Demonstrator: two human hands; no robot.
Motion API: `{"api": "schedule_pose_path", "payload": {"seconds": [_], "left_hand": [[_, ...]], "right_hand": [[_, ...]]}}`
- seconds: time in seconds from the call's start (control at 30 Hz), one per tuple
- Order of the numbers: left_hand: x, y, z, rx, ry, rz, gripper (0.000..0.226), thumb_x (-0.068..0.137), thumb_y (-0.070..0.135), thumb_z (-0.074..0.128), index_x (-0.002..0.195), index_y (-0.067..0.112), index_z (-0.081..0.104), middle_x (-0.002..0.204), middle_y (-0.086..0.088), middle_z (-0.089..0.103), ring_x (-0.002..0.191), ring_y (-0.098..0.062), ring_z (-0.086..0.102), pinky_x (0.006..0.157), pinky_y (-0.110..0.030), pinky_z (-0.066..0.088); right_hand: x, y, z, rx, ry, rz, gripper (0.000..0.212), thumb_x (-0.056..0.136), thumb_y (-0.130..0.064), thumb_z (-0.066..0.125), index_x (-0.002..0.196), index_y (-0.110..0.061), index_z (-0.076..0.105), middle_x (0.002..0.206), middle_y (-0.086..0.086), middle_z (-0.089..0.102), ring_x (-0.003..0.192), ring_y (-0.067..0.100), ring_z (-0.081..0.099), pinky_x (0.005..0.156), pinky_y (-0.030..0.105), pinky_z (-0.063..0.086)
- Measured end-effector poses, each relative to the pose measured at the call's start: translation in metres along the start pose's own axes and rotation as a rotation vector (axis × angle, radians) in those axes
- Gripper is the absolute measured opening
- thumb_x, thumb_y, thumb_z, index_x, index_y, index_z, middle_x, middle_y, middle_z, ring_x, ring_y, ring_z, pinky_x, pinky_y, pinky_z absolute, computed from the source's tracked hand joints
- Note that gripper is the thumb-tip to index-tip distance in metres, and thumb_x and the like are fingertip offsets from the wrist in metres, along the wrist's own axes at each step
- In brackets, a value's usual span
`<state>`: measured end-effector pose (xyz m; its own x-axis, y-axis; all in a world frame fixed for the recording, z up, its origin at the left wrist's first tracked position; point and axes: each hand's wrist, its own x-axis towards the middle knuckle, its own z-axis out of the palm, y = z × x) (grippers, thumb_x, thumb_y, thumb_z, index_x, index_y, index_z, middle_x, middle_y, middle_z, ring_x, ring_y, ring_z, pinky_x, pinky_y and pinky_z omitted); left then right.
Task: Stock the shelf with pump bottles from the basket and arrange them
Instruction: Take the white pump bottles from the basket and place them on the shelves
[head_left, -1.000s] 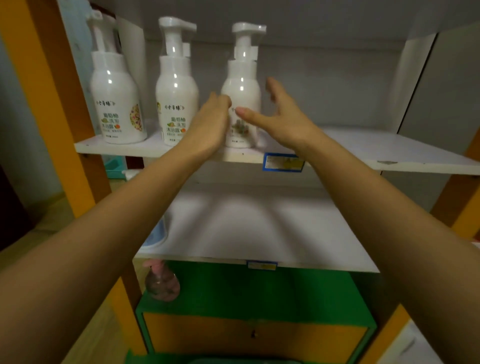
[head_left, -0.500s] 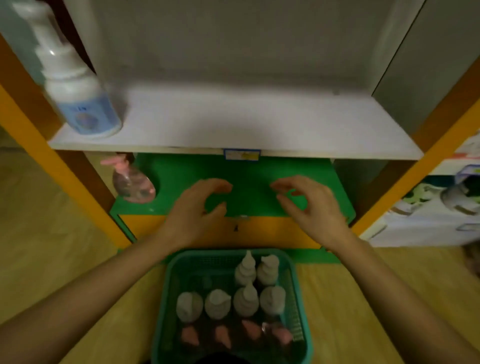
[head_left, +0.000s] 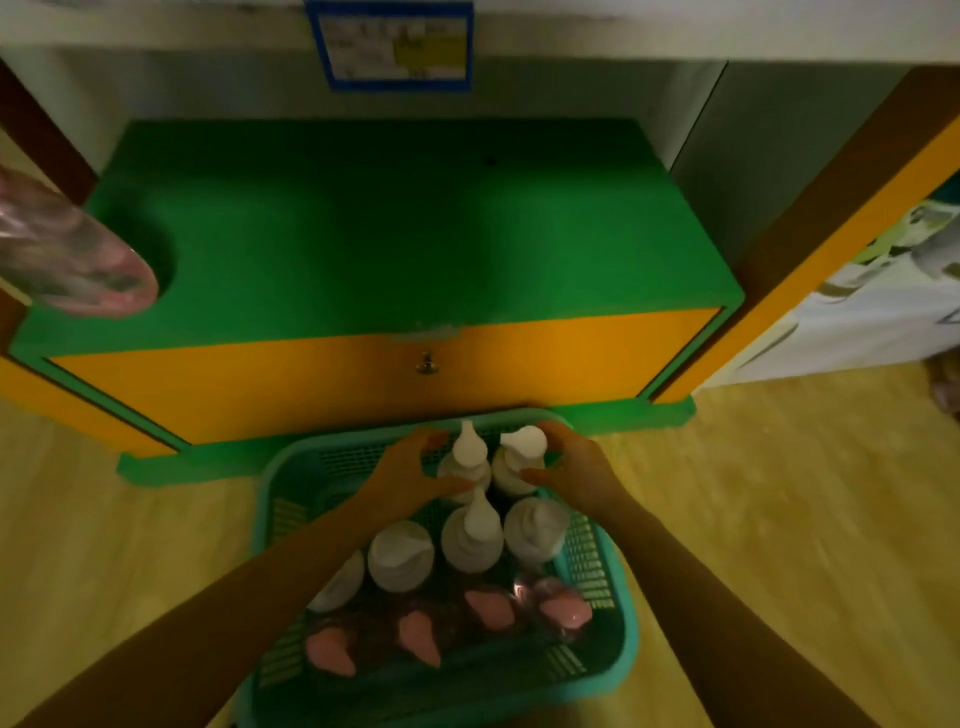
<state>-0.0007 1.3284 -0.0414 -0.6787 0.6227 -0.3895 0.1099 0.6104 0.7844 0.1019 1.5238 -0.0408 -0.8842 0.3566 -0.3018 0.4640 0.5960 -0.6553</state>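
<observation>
The green-and-orange cabinet fills 12 o'clock above the teal basket at 6, where the left hand and right hand curl half-closed around 2 white pump bottles, grip contact unclear.

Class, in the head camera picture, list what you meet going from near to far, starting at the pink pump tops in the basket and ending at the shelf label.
Pink pump tops → white pump bottles → far rim of the basket → orange cabinet front → green cabinet top → blue shelf label.
</observation>
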Motion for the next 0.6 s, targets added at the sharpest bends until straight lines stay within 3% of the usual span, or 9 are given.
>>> {"api": "schedule_pose_path", "payload": {"seconds": [0.13,0.27,0.4,0.5,0.6], "left_hand": [[0.008,-0.008,0.006,-0.072,0.064,0.135,0.054,0.075,0.017,0.073,0.124,0.012,0.052,0.126,0.003,0.054,0.119,-0.019,0.051,0.097,-0.027,0.039],[0.016,-0.001,0.017,-0.111,0.094,0.17,0.057,0.076,0.011,0.071,0.127,0.006,0.049,0.13,-0.01,0.056,0.119,-0.022,0.052,0.097,-0.025,0.039],[0.013,0.013,0.007,-0.138,0.115,0.205,0.051,0.079,0.009,0.067,0.127,0.006,0.048,0.13,-0.01,0.056,0.119,-0.02,0.051,0.097,-0.023,0.038],[0.004,0.04,-0.016,-0.178,0.128,0.289,0.047,0.079,0.009,0.066,0.123,0.009,0.05,0.123,-0.002,0.057,0.111,-0.009,0.052,0.087,-0.008,0.042],[-0.015,0.077,-0.043,-0.23,0.143,0.369,0.039,0.08,0.014,0.066,0.114,0.027,0.053,0.112,0.016,0.059,0.098,0.011,0.057,0.079,-0.005,0.046]], "right_hand": [[0.005,0.008,0.012,0.098,0.121,-0.004,0.045,0.073,-0.022,0.076,0.114,-0.015,0.06,0.111,0.006,0.067,0.094,0.014,0.058,0.072,0.022,0.04],[0.007,0.004,0.018,0.135,0.178,-0.013,0.04,0.074,-0.021,0.075,0.11,-0.013,0.06,0.108,0.007,0.068,0.093,0.017,0.058,0.073,0.026,0.041],[0.0,-0.006,0.005,0.128,0.223,-0.045,0.041,0.074,-0.023,0.075,0.111,-0.012,0.061,0.107,0.008,0.069,0.092,0.018,0.061,0.074,0.032,0.049],[-0.012,-0.026,-0.024,0.121,0.261,-0.134,0.041,0.076,-0.027,0.073,0.113,-0.015,0.06,0.104,0.006,0.069,0.092,0.021,0.064,0.076,0.039,0.052],[-0.028,-0.06,-0.064,0.138,0.28,-0.239,0.037,0.079,-0.032,0.069,0.112,-0.02,0.059,0.101,-0.003,0.067,0.093,0.016,0.064,0.08,0.04,0.054]]}}
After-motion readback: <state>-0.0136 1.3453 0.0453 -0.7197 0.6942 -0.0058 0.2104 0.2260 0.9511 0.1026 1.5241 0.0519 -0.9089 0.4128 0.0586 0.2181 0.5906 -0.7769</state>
